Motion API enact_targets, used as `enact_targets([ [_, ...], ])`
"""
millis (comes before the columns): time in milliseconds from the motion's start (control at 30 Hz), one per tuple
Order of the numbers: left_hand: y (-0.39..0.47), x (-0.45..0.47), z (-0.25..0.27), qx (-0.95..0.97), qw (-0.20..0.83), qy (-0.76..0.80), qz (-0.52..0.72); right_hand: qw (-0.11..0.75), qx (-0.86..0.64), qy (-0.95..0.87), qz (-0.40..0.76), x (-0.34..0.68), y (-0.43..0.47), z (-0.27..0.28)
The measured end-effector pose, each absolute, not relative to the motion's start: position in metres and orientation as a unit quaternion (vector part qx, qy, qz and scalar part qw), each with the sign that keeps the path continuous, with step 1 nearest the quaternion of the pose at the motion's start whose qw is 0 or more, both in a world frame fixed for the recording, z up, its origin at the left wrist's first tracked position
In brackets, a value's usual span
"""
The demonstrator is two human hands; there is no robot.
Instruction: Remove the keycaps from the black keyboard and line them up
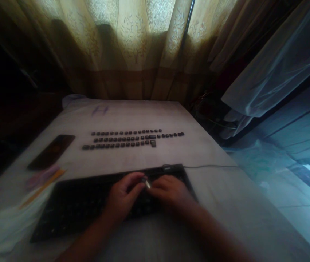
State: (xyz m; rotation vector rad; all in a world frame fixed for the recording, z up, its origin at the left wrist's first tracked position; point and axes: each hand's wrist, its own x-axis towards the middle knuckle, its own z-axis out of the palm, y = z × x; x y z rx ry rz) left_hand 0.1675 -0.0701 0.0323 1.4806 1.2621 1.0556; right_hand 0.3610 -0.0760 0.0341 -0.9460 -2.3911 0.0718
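Observation:
A black keyboard (75, 200) lies across the front of the table, with both of my hands above its right half. My left hand (124, 191) is closed, thumb and forefinger pinching a small dark piece that looks like a keycap (144, 178). Against it, my right hand (171, 191) is closed on a small shiny metal piece (148, 185), whose kind is too blurred to tell. Beyond the keyboard, loose black keycaps (118, 145) are lined up in three rows. The keys under my hands are hidden.
On the left lie a dark phone (52, 151), a pink item (41, 177), an orange-yellow stick (42, 189) and a white cloth (10, 225). A cable (209, 166) runs from the keyboard over the table's right edge. Patterned curtains (133, 47) hang behind the table.

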Motion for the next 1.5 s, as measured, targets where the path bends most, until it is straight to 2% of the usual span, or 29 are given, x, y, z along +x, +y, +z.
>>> enact_targets([
  [200,-0.071,0.168,0.033,0.612,0.456,0.497,0.414,0.378,-0.397,-0.834,0.065,0.357,-0.077,0.037],
  [367,-0.072,0.168,0.033,0.613,0.466,0.486,0.412,0.387,-0.404,-0.827,0.056,0.349,-0.078,0.035],
  [467,-0.072,0.167,0.032,0.619,0.465,0.480,0.412,0.392,-0.405,-0.820,0.100,0.348,-0.076,0.040],
  [600,-0.072,0.166,0.033,0.626,0.464,0.480,0.403,0.348,-0.422,-0.822,0.159,0.345,-0.071,0.050],
  [767,-0.071,0.166,0.032,0.622,0.469,0.489,0.393,0.288,-0.436,-0.839,0.154,0.341,-0.064,0.063],
  [967,-0.069,0.162,0.015,0.588,0.464,0.517,0.415,0.342,-0.491,-0.785,0.163,0.376,-0.013,0.076],
  [1033,-0.068,0.160,0.009,0.592,0.468,0.511,0.411,0.332,-0.550,-0.751,0.149,0.395,0.017,0.071],
  [1100,-0.068,0.159,0.007,0.601,0.467,0.505,0.407,0.287,-0.607,-0.726,0.149,0.409,0.046,0.062],
  [1233,-0.068,0.158,0.008,0.614,0.459,0.506,0.395,0.239,-0.619,-0.730,0.164,0.415,0.081,0.042],
  [1500,-0.068,0.158,0.007,0.622,0.451,0.504,0.394,0.175,-0.627,-0.740,0.170,0.402,0.096,0.024],
])
